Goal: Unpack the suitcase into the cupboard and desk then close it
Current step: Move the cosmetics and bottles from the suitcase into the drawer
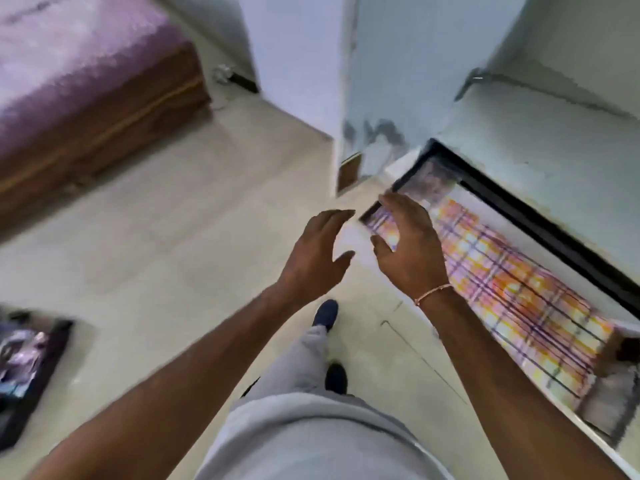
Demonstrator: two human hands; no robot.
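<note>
Both my hands are raised in front of me with fingers spread and hold nothing. My left hand (pixel 318 251) hovers over the floor. My right hand (pixel 408 244), with a thin bracelet at the wrist, hovers over the near left corner of a shelf (pixel 540 216) with a dark edge, on which an orange and purple checked cloth (pixel 512 292) lies flat. The open dark suitcase (pixel 24 368), with shiny packed items in it, lies on the floor at the far left edge. The picture is blurred by motion.
A bed with a purple cover and a brown wooden base (pixel 86 91) stands at the upper left. A pale blue wall corner (pixel 346 81) rises ahead. My feet in dark shoes (pixel 325 313) stand on the beige tiled floor (pixel 156 237).
</note>
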